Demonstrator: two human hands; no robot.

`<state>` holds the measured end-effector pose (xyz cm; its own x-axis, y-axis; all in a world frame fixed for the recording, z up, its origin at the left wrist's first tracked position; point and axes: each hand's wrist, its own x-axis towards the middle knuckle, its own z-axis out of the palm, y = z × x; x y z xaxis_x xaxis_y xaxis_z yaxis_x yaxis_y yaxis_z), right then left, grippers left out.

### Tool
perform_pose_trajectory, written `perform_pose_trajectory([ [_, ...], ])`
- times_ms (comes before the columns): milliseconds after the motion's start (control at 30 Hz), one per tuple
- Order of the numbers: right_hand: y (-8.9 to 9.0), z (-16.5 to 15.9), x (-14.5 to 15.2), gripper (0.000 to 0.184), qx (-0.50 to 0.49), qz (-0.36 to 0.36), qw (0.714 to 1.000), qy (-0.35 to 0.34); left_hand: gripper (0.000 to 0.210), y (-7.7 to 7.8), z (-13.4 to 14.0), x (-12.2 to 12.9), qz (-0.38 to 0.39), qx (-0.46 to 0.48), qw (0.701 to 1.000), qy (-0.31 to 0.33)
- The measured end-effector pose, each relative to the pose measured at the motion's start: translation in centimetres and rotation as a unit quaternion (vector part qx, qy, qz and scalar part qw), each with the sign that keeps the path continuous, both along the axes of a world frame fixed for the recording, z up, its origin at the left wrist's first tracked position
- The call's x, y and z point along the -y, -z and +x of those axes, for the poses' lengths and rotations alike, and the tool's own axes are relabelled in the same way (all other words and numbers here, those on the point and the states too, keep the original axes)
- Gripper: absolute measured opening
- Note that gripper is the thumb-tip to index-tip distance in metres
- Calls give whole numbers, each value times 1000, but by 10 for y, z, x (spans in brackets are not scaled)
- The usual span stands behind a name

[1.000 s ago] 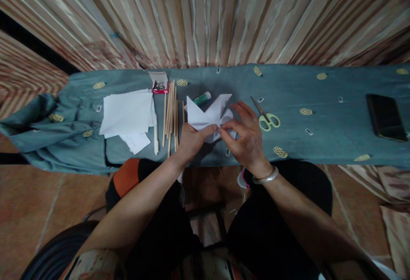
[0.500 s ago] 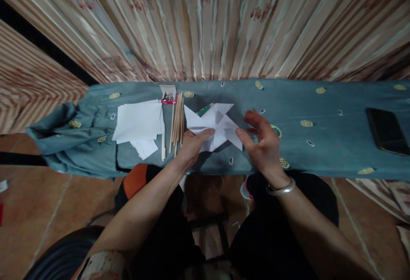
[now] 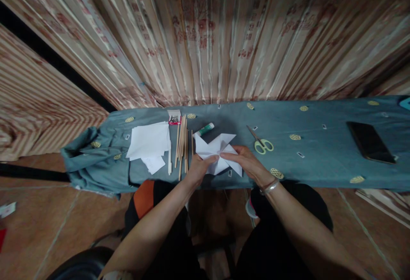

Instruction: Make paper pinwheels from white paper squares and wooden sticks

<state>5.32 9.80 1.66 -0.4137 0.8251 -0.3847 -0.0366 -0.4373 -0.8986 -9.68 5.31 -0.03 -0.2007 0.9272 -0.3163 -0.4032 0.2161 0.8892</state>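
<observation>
Between both hands is a white paper pinwheel, its pointed blades spread outward. My left hand grips it from the lower left, thumb on the front near the centre. From the right, my right hand holds it with the thumb pressed at the middle; the other fingers go behind the paper. Just beyond the pinwheel lies a green and white glue stick. Several thin wooden sticks lie left of my left hand, with one lone stick nearer the pinwheel.
Scissors with yellow-green handles lie right of my right hand. At the left are white paper sheets, a white pen and a small red box of metal pins. A black phone rests on the blue cloth at the right.
My right hand has moved left onto the pinwheel, its thumb now at the centre. The scissors and glue stick show more fully. The whole view has shifted, with the table lower in the picture.
</observation>
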Motion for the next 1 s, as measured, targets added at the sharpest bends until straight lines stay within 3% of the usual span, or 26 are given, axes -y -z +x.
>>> perform_pose_trajectory([
  [200,-2,-4,4,44,21,39,999,21,38,-2,3,4,20,-40,999,-3],
  [433,-12,0,7,42,43,97,994,29,32,-17,5,7,22,-78,997,-7],
  [633,-9,-1,7,36,65,158,984,48,31,-20,3,1,31,-95,995,-1],
  [867,0,-18,7,40,83,177,976,92,37,-7,-10,-12,39,-67,997,9],
  [1000,-2,-19,3,45,129,206,967,74,40,6,-11,-20,33,-37,999,15],
])
